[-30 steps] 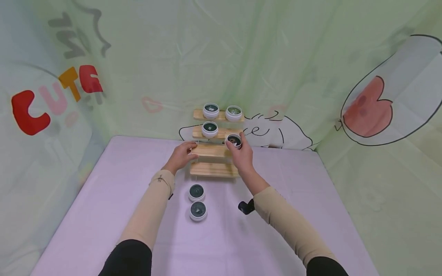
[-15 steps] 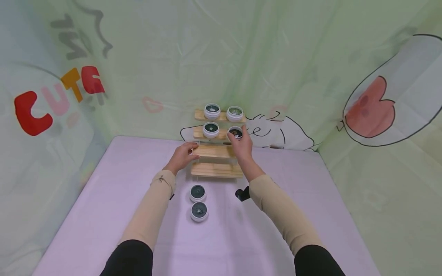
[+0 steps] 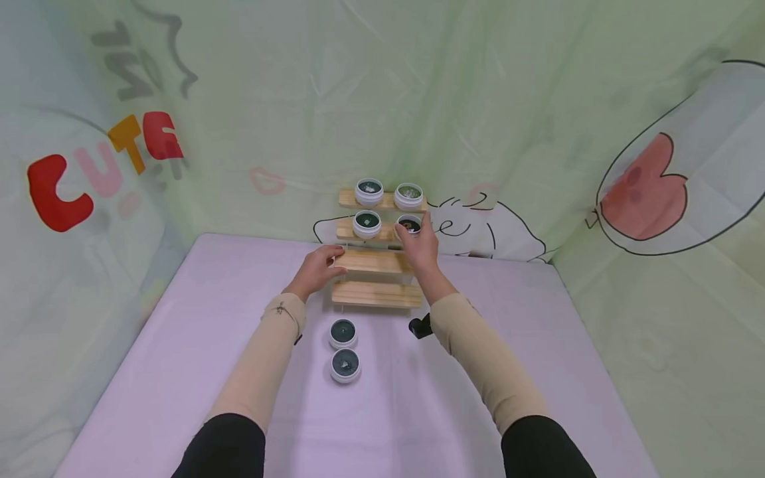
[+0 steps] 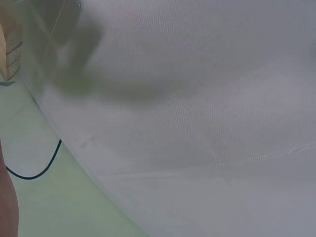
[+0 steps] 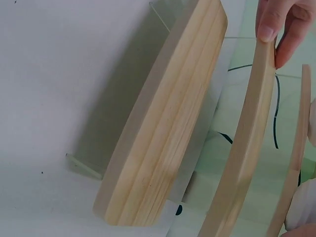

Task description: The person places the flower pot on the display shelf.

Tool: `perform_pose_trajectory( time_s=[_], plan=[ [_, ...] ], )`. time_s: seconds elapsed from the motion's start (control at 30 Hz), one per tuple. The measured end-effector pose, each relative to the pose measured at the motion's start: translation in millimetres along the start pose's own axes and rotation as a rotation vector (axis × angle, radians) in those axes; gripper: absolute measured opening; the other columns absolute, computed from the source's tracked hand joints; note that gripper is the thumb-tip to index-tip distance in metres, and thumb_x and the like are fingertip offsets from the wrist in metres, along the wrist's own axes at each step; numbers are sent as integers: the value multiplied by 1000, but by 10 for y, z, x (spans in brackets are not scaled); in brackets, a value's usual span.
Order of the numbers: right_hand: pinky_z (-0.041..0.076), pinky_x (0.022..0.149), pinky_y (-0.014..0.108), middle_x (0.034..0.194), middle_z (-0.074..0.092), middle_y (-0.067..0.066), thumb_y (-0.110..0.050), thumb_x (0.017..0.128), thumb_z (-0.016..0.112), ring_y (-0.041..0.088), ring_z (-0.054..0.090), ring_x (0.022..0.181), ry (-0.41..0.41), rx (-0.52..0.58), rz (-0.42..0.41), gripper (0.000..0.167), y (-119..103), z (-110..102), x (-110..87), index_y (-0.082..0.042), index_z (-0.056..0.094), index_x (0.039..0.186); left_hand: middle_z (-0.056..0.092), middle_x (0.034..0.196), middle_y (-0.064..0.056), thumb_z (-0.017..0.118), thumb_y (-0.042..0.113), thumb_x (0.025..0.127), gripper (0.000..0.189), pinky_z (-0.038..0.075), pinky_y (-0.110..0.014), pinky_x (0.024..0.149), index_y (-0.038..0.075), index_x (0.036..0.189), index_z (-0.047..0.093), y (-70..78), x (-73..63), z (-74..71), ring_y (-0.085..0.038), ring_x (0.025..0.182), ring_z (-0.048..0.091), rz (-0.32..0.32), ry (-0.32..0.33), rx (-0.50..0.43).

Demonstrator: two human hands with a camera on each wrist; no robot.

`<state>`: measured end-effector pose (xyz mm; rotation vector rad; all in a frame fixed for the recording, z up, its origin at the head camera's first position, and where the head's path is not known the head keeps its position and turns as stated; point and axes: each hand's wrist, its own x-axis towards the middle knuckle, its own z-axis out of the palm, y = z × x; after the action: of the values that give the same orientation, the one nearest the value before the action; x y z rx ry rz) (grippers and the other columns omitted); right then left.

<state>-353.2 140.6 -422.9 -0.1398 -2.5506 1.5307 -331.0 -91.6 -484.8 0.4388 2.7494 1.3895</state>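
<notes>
White jar (image 3: pixel 409 225) inside right grip (image 3: pixel 421 249)

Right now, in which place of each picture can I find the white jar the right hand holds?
Head: the white jar is slightly right of centre, in the right hand.
Left wrist: not in it.
Right wrist: the white jar is at the lower right edge, partly cut off.
Shared landmark: the wooden stand, central in head, upper left edge in left wrist, crossing the right wrist view.

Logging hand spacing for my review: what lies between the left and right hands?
The third wooden shelf from the top lies between the left hand and right hand, as the head view shows.
</notes>
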Motion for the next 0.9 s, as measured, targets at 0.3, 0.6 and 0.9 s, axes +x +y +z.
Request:
perform_pose_trajectory(
  time_s=[0.3,0.6,0.9],
  plan=[
    [17,124,34,160,18,19,-39,94,63,30,18,147,17,-26,8,90,29,-5,39,-1,10,156,48,142,-22,73,9,88,52,45,-35,109,-10,133,53,11,-13,36,-32,131,47,7,3,-3],
    [17,123,33,160,19,19,-37,92,67,29,20,147,47,-5,-10,90,29,-14,29,-2,13,156,49,142,-21,73,10,88,53,45,-35,109,-9,133,54,15,-8,36,-32,131,47,6,6,4],
    [17,123,33,159,19,20,-37,91,69,29,20,147,37,12,-65,94,122,-45,-147,1,12,155,48,142,-21,73,9,88,52,45,-35,109,-10,133,54,2,-11,2,-32,131,47,4,7,2]
  ],
)
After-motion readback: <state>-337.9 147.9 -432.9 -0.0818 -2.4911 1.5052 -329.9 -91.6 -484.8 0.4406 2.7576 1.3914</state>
